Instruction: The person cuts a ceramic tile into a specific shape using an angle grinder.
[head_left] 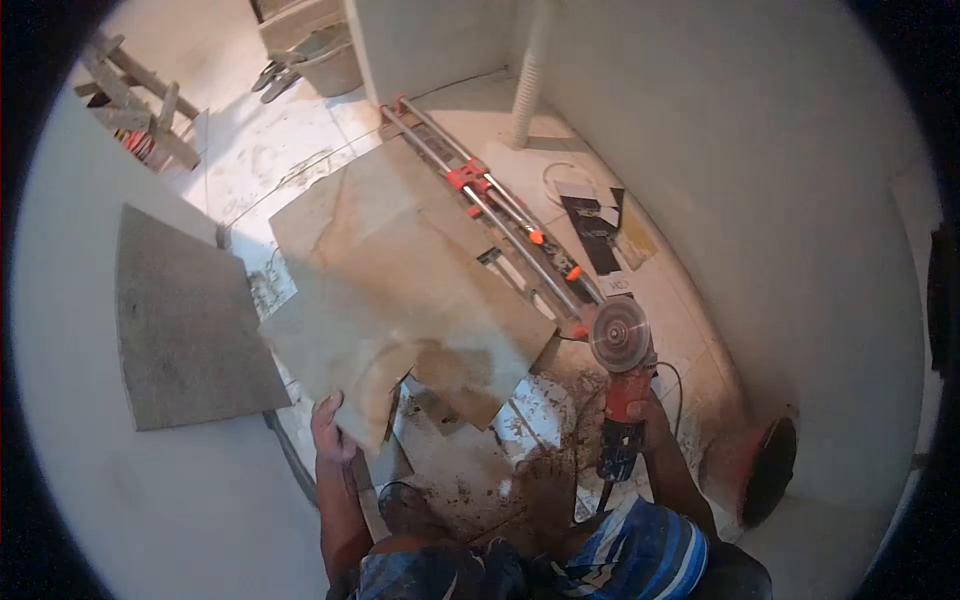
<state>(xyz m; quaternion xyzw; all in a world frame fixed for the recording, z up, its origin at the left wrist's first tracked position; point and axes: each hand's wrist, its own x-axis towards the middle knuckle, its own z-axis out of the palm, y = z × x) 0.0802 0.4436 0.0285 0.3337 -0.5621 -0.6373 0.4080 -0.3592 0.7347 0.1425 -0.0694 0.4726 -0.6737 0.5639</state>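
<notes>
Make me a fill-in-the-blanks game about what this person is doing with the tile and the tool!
1. The left hand holds up a big beige ____ by its edge.
2. The right hand grips an angle grinder whose round ____ points away from the person.
3. A grey tile leans against the ____.
4. The long tile cutter on the floor has orange parts and two metal ____.

Missing words: tile; disc; wall; rails

Manual tile cutter [490, 215], wooden ladder [140, 95]

Single head camera, fisheye, looking steeply down at floor from standing height.
</notes>
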